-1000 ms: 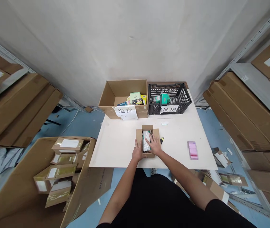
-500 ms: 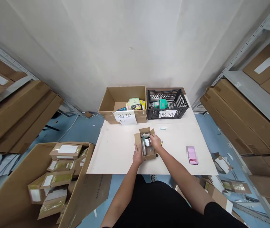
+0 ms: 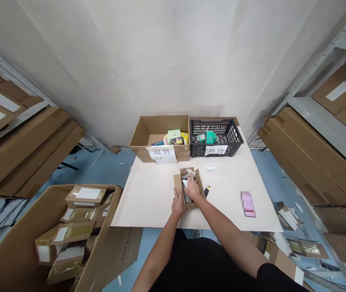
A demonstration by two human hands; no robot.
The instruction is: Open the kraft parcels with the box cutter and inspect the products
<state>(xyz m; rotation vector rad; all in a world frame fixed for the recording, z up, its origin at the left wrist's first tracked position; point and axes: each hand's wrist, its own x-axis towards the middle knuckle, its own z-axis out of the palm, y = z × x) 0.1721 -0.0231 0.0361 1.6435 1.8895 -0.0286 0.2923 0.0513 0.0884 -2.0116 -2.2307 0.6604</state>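
A small open cardboard box [image 3: 179, 182] lies on the white table [image 3: 148, 194], near its front edge. My left hand [image 3: 178, 204] grips the box's near left corner. My right hand [image 3: 192, 189] reaches into the box, fingers closed around the white and grey packaged contents [image 3: 188, 175] there. I cannot make out what the item is. A small dark and yellow object [image 3: 207, 190] lies just right of the box.
At the table's back stand an open cardboard box [image 3: 160, 136] with small packs and a black plastic crate [image 3: 215, 136], both with paper labels. A pink phone [image 3: 247, 203] lies at the right. A big carton of parcels [image 3: 69, 227] stands on the floor left. Shelves with cartons flank both sides.
My right hand moved from lying flat on the white package to gripping inside the box. The box has turned slightly and its contents shifted. My view tilted a little.
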